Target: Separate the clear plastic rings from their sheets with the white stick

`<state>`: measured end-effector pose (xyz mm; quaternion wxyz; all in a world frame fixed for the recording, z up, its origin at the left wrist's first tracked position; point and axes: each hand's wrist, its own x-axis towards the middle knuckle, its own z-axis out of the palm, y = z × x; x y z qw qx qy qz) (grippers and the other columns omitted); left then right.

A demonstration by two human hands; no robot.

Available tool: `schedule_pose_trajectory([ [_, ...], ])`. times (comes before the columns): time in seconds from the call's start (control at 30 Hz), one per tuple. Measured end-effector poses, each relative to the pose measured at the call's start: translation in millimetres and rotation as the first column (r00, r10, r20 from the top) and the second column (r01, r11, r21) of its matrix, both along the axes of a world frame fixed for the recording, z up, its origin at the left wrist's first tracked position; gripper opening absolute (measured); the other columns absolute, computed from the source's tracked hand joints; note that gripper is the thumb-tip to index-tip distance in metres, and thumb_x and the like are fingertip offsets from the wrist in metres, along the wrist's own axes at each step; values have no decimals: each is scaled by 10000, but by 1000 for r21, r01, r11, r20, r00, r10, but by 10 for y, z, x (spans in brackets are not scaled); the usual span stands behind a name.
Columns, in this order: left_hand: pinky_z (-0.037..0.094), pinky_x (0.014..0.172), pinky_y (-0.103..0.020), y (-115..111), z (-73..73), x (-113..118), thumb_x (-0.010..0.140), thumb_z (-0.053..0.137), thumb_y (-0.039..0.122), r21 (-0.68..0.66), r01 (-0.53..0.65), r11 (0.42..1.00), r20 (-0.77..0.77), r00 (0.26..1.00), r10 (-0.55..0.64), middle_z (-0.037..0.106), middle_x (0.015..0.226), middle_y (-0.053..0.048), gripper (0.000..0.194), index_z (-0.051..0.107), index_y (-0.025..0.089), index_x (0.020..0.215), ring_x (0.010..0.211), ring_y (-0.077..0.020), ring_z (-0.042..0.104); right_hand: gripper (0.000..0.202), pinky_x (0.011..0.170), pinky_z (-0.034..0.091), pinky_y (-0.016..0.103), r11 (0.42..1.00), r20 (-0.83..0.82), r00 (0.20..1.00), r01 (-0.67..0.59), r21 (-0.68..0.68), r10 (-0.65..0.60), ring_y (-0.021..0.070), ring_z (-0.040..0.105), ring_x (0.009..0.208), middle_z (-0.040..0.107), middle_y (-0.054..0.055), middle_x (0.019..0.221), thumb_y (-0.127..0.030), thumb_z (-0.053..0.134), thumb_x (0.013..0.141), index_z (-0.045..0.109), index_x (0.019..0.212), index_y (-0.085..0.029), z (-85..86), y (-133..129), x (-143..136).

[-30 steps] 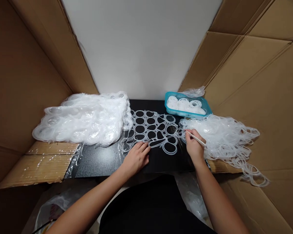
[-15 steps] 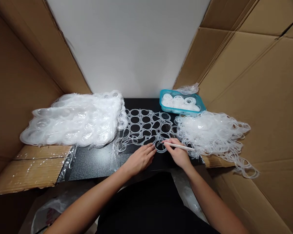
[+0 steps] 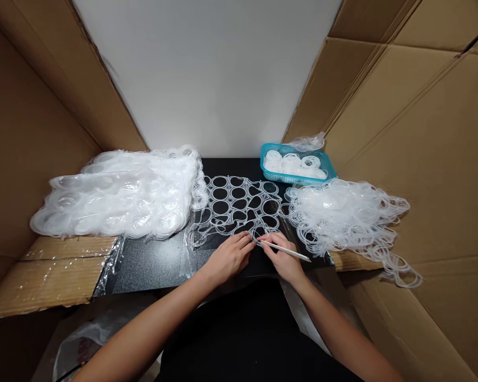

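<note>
A translucent sheet of joined plastic rings (image 3: 239,203) lies on the black tabletop in front of me, some of its openings bent out of round. My left hand (image 3: 233,253) rests palm down at the sheet's front edge, fingers stretched forward with the tips on the plastic. Close on its right, my right hand (image 3: 282,257) is closed around a slender white pen-like tool (image 3: 289,251). The tool slants down to the left, its working tip at a front ring beside my left fingertips. What the tip touches is too small to make out.
On the left stands a thick stack of similar ring sheets (image 3: 119,196). A tangled heap of cut ring webbing (image 3: 342,215) spreads on the right. Behind it, a turquoise basket (image 3: 298,178) holds loose white rings (image 3: 290,163). Cardboard panels (image 3: 422,132) wall both sides.
My right hand has moved slightly left and toward me, bringing the tool's tip nearer my left fingertips. The tool's rear end has swung toward me. My left hand stays nearly in place.
</note>
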<state>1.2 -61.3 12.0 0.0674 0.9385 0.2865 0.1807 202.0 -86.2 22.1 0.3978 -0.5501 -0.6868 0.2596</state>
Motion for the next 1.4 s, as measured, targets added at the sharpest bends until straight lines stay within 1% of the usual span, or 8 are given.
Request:
schedule_pose_trajectory([
  [0.7,393,1150,-409,-16,-1,24,864,547,105,-55,-18,998,23,1000,19,615,1296,-111,391,531,162,1250,1346,-249,489,168,891,506,406,996,128,992,-34,79,24,237,625,1006,723,46,1007,-205,519,942,614,809,-242,-79,-34,-9],
  [0.9,370,1170,-408,-10,9,27,848,563,90,-52,0,999,25,1000,1,614,1305,-110,404,534,159,1245,1356,-247,478,201,896,460,424,979,350,936,-102,176,35,256,609,1064,715,72,1084,-157,464,970,640,909,-231,-170,-91,-53],
  [1.03,387,1156,-421,-16,2,5,867,539,111,-75,-17,997,15,1000,18,583,1369,-112,416,522,179,1276,1386,-252,449,237,865,448,412,959,448,892,-71,275,-63,263,626,1028,724,93,1047,-167,435,983,666,961,-214,-157,19,53],
  [1.13,388,1153,-410,-4,-11,-10,881,520,115,-72,-13,997,4,1000,14,562,1407,-112,416,519,185,1292,1391,-243,447,223,863,443,421,925,393,878,129,357,-274,274,632,983,726,113,1025,-223,444,980,666,989,-198,-10,209,339],
  [1.23,381,1155,-397,7,-17,-29,878,525,106,-65,-3,998,15,1000,4,567,1400,-118,411,536,167,1285,1377,-242,461,201,837,452,404,847,220,846,393,358,-485,273,639,929,730,114,986,-312,501,946,654,875,-204,200,374,643],
  [1.3,391,1141,-401,-20,4,-37,866,545,96,-82,-9,997,29,1000,11,579,1377,-120,405,561,153,1267,1357,-254,476,242,753,465,357,872,67,882,445,204,-466,253,645,852,734,86,908,-387,575,900,604,735,-213,314,417,734],
  [1.33,402,1125,-407,-50,26,-35,862,552,94,-105,-11,994,39,999,15,593,1353,-114,401,574,157,1257,1339,-259,489,284,710,465,335,909,-23,914,406,89,-406,241,646,815,732,72,866,-422,614,871,570,682,-215,352,415,733],
  [1.4,412,1094,-432,-135,99,-11,876,560,115,-170,-20,985,88,996,35,629,1280,-85,373,601,193,1238,1308,-264,501,346,678,469,317,965,-214,943,230,-123,-253,231,652,791,729,56,821,-468,677,820,523,637,-217,385,375,653],
])
